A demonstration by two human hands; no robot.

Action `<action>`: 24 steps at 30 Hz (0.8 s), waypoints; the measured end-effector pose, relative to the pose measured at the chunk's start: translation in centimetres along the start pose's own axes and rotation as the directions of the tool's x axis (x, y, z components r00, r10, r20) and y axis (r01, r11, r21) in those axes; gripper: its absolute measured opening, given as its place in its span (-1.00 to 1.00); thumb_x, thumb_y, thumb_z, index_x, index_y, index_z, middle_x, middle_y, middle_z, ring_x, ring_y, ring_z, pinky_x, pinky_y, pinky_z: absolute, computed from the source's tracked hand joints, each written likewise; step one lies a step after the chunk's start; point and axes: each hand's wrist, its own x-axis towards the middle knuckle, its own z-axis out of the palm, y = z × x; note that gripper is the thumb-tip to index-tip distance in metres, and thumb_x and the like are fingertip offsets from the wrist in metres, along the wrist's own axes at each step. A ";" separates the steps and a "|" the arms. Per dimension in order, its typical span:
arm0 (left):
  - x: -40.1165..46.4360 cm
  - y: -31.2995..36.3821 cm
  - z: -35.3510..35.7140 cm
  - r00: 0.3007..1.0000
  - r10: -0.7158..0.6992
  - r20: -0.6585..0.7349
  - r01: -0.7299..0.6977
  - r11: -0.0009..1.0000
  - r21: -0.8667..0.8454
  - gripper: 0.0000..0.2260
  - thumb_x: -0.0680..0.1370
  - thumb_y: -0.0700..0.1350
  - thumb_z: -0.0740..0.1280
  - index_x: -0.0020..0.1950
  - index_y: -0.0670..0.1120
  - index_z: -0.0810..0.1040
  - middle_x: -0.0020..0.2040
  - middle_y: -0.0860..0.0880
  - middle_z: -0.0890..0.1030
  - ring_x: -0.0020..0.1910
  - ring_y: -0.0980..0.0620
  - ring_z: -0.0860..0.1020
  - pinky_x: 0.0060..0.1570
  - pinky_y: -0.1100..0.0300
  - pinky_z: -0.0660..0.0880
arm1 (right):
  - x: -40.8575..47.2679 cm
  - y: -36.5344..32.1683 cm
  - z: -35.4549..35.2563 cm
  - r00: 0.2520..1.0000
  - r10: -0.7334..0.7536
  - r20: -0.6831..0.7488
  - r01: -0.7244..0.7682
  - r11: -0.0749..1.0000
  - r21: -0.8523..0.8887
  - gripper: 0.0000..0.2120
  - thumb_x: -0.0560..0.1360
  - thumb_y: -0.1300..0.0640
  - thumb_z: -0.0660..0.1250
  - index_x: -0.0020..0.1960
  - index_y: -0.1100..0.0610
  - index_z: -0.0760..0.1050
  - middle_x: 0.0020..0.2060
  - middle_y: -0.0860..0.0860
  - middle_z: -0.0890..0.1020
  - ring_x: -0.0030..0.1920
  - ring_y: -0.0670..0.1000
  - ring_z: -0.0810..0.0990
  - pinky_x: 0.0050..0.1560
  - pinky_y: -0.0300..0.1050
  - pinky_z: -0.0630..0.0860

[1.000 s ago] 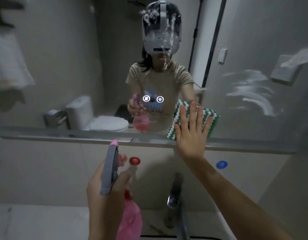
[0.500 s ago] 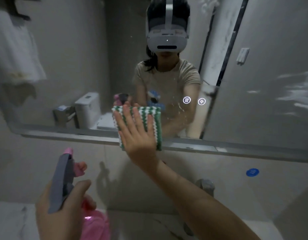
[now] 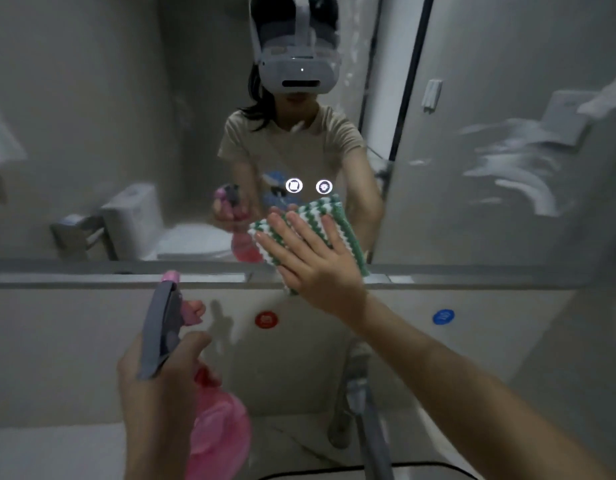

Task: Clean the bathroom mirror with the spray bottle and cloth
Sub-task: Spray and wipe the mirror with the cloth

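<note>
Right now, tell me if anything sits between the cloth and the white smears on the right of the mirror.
Nothing visible does. The right hand presses the cloth flat on the mirror near its bottom edge, and the glass between it and the white smears up to the right is bare.

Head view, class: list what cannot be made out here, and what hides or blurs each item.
- Cloth: its middle is hidden by the right hand pressing it to the mirror.
- Spray bottle: its base is cut off by the bottom edge, its neck covered by the left hand.
- Red sticker and blue sticker: markings too small.
- Tap: blurred.
</note>
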 end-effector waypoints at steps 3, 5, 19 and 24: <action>-1.9 -0.3 3.6 0.993 -0.029 0.118 0.031 0.999 -0.014 -0.67 0.33 -0.36 0.42 -0.34 0.11 0.62 -0.58 -0.06 0.39 -0.59 -0.04 0.38 -0.62 0.28 0.36 | -5.0 5.4 -0.8 0.993 0.052 0.106 -0.048 0.998 -0.041 -0.51 0.60 -0.03 0.22 0.50 -0.02 0.26 0.49 0.01 0.25 0.51 0.04 0.16 0.48 0.19 0.06; -3.2 -0.7 5.6 0.985 -0.065 0.158 0.071 0.997 -0.034 -0.73 0.25 -0.31 0.46 -0.41 0.08 0.58 -0.60 -0.02 0.36 -0.57 -0.04 0.36 -0.53 0.18 0.39 | -8.3 8.4 -1.5 0.988 0.097 0.121 -0.083 0.990 -0.110 -0.46 0.61 -0.05 0.20 0.54 -0.01 0.16 0.54 0.02 0.13 0.54 0.06 0.05 0.49 0.21 -0.01; -0.2 -2.8 2.2 0.985 -0.151 0.090 0.148 0.988 0.029 -0.91 0.47 -0.39 0.32 -0.14 -0.23 0.56 -0.53 -0.07 0.39 -0.58 0.00 0.41 -0.60 0.19 0.41 | -4.0 -2.7 1.7 0.740 0.673 0.007 -0.672 0.739 -0.043 -0.47 0.64 -0.11 -0.09 0.54 0.06 -0.05 0.45 0.18 0.15 0.48 0.19 0.05 0.46 0.28 -0.02; 2.7 -3.2 -1.8 0.990 -0.142 0.022 0.142 0.989 0.031 -0.78 0.47 -0.38 0.32 -0.03 -0.11 0.63 -0.44 -0.15 0.47 -0.53 -0.07 0.41 -0.60 0.25 0.40 | 2.4 -9.3 2.6 0.696 0.718 0.008 -0.718 0.696 0.012 -0.48 0.62 -0.12 -0.07 0.51 0.08 0.11 0.46 0.15 0.19 0.47 0.20 0.18 0.47 0.29 0.00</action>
